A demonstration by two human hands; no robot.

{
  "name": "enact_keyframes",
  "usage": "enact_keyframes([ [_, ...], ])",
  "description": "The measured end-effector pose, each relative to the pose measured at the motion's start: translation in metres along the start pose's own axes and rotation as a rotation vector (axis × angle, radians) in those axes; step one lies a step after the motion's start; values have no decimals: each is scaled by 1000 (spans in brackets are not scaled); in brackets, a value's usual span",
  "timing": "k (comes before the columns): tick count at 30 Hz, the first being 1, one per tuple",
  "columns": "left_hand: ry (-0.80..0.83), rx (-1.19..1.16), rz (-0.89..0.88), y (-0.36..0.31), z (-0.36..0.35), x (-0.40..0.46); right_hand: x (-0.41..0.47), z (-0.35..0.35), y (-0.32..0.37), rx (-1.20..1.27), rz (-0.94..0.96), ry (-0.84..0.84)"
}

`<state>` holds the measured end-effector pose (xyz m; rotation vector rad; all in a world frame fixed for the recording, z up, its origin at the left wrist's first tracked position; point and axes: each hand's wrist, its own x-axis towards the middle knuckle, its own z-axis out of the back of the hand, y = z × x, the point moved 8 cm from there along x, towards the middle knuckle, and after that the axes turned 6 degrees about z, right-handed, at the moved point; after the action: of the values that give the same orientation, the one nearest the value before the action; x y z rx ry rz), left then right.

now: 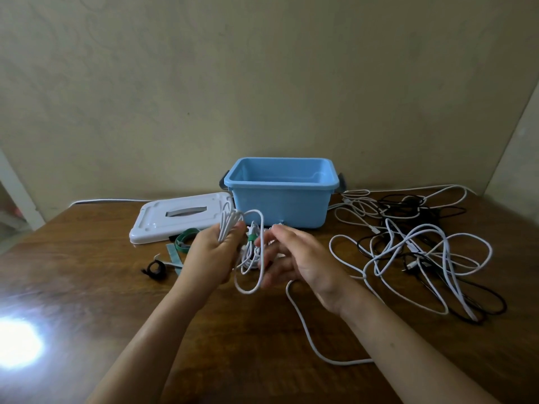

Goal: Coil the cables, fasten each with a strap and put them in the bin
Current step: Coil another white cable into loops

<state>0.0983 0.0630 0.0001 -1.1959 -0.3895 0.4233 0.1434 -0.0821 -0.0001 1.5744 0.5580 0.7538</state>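
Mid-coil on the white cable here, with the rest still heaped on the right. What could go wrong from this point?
1. The left hand grips the white coil, but one loop hangs loose below; it may slip out before a strap goes on.
2. The cable's free tail trails toward the tangled pile and could snag there.
3. The spare straps lie beyond the left hand; reaching them may loosen the coil.

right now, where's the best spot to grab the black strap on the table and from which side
Probably pinch the black strap across its upright loop, coming straight down from above with the left hand, which is nearest. It stands curled in a ring on the table, with a short tail to the left, so its sides offer two thin walls to pinch.
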Motion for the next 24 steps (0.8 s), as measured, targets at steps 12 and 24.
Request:
enact_keyframes([
  [12, 169, -103, 6, -6, -24, -10, 0, -7, -2, -555, 225, -43],
  [24, 252, -80, -80, -13, -31, -17, -1, -10, 0, -872, 232, -13],
])
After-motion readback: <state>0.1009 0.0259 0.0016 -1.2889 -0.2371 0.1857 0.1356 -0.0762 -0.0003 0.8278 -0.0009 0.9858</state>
